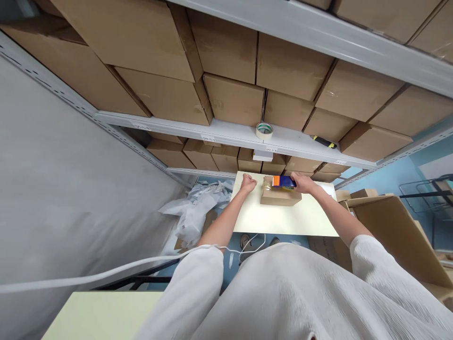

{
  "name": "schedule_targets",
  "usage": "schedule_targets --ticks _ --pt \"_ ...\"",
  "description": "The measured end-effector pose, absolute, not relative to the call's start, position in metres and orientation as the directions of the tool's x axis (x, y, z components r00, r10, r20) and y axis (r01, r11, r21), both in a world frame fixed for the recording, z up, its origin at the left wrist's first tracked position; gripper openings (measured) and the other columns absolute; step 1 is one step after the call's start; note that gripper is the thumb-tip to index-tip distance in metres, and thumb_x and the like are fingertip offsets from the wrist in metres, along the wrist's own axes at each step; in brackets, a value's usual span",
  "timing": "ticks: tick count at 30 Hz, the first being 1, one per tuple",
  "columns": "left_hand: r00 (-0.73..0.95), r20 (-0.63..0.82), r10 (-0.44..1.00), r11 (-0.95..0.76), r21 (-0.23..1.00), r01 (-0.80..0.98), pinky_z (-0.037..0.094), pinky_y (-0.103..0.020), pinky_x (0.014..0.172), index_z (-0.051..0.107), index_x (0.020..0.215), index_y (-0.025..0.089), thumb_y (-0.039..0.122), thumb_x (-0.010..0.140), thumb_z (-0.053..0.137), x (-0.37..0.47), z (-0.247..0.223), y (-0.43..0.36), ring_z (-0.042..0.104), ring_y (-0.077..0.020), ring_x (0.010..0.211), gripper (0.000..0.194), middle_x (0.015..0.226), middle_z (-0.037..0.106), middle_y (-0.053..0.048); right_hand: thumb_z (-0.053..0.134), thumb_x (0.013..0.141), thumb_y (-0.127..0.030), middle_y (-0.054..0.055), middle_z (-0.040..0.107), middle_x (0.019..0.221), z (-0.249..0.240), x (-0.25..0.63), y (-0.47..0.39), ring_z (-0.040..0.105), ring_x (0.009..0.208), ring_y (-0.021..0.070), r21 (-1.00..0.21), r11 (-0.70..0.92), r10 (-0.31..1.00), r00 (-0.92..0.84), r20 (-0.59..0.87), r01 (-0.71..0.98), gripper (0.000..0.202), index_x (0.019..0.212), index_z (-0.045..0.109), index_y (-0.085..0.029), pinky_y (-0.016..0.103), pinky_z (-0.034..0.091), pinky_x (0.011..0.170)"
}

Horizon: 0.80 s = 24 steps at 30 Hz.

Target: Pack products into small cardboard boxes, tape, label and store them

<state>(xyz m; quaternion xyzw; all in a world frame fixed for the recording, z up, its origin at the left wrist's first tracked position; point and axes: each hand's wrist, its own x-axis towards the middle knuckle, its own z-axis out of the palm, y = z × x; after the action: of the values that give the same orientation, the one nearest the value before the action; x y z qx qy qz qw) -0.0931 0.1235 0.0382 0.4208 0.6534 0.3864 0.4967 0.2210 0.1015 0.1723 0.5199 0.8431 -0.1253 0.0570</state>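
A small cardboard box [281,197] lies on the cream tabletop [283,222], with a shiny strip of clear tape at its left end. In my right hand [302,182] is a blue and orange tape dispenser [283,182], held over the top of the box; its orange end points left. Left of the box and apart from it, my left hand [249,183] is curled into a fist over the tabletop. Nothing shows in its fingers.
Shelves [233,133] full of cardboard boxes rise in front. They also bear a tape roll [264,131] and a utility knife [324,141]. Crumpled white sheets [194,208] lie left of the table. A white cable [141,262] crosses my left arm. A large open carton [399,236] stands right.
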Motion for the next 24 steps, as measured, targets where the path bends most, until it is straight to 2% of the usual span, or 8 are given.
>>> schedule_targets --ticks 6,14,24 --pt "-0.153 -0.412 0.898 0.433 0.889 0.148 0.050 -0.030 0.084 0.041 0.108 0.027 0.012 0.072 0.080 -0.097 0.018 0.116 0.060 -0.0145 0.081 0.055 0.091 0.060 0.005 0.074 0.090 -0.046 0.011 0.070 0.112 0.174 0.209 0.106 0.061 0.099 0.0290 -0.159 0.446 0.851 -0.473 -0.228 0.881 0.036 0.109 0.050 -0.027 0.032 0.038 0.070" --pt "-0.116 -0.436 0.892 0.451 0.875 0.179 0.049 -0.032 0.096 0.041 0.101 0.028 0.008 0.074 0.073 -0.087 0.000 0.108 0.067 -0.0182 0.093 0.047 0.083 0.063 0.004 0.072 0.090 -0.042 0.009 0.069 0.109 0.171 0.203 0.109 0.059 0.098 0.0290 -0.159 0.432 0.858 -0.459 -0.233 0.888 0.034 0.108 0.047 -0.027 0.033 0.039 0.074" --pt "-0.139 -0.455 0.880 0.475 0.854 0.211 0.051 -0.039 0.095 0.048 0.100 0.026 0.010 0.074 0.078 -0.060 -0.003 0.102 0.072 -0.0271 0.100 0.042 0.092 0.070 -0.004 0.070 0.090 -0.032 0.012 0.068 0.110 0.170 0.202 0.103 0.058 0.100 0.0302 -0.138 0.423 0.870 -0.444 -0.216 0.896 0.030 0.109 0.048 -0.026 0.033 0.039 0.076"
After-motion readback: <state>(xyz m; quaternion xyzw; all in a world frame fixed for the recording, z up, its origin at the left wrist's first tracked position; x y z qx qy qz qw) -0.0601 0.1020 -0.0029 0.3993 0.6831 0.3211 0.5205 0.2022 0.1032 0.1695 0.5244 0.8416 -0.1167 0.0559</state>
